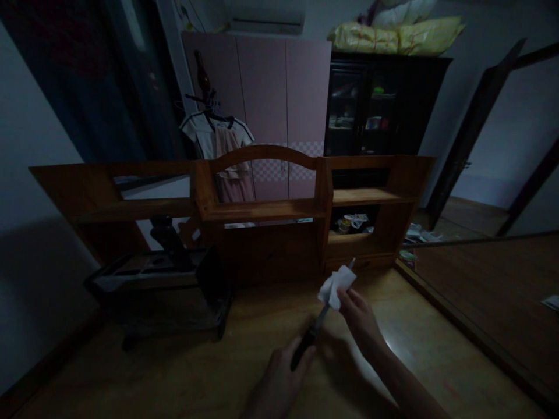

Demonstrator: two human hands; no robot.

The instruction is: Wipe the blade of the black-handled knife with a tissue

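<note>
Left hand [283,366] tight round black handle [302,350], right hand [360,314] tight on tissue [335,285] (around metal shaft [322,316])

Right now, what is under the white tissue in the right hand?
The tool, whose dark handle is in the left hand, runs under the white tissue. Its tip shows beyond; a stretch near the handle shows too. The part between is covered.

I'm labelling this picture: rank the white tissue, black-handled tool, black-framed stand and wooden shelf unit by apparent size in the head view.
1. Wooden shelf unit
2. Black-framed stand
3. Black-handled tool and white tissue, unranked: the tool looks longer, the tissue wider, and the tissue hides part of the tool.
</note>
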